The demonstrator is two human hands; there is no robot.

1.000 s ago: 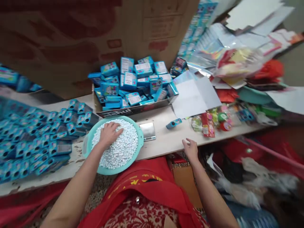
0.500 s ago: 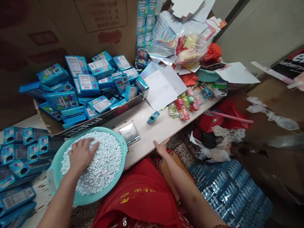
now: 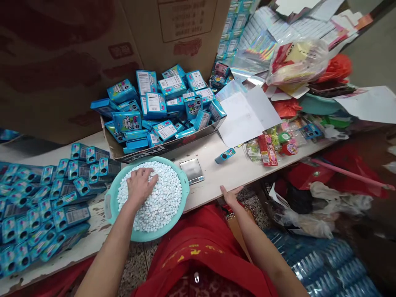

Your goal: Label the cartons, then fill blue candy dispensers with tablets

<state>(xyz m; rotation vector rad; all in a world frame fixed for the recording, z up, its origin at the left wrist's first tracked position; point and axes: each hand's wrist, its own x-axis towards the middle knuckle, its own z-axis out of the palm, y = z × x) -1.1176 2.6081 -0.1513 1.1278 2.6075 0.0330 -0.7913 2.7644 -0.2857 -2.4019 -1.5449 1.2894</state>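
My left hand [image 3: 141, 186] lies palm down on small white candies [image 3: 161, 202], its fingers spread. The candies fill a turquoise plastic basin [image 3: 186, 187] with side handles. At the front edge of the table [image 3: 213, 187] rests my right hand [image 3: 230, 195], thumb and fingers apart, holding nothing. Just right of the basin lies a small flat digital scale [image 3: 191, 169]. A single small blue box [image 3: 225, 155] stands beyond my right hand, further in on the tabletop. Behind the basin, a low carton [image 3: 173, 145] holds many blue printed candy boxes [image 3: 156, 105].
Rows of blue boxes [image 3: 74, 194] cover the table's left side. White sheets [image 3: 244, 117], candy packets [image 3: 268, 150] and plastic bags [image 3: 297, 62] crowd the right. A big cardboard box [image 3: 93, 49] stands behind. Wrapped blue packs [image 3: 328, 264] sit on the floor at right.
The view has swung left, so everything sits further right and more boxes show at left. My left hand stays on the candies, and my right hand stays at the table edge.
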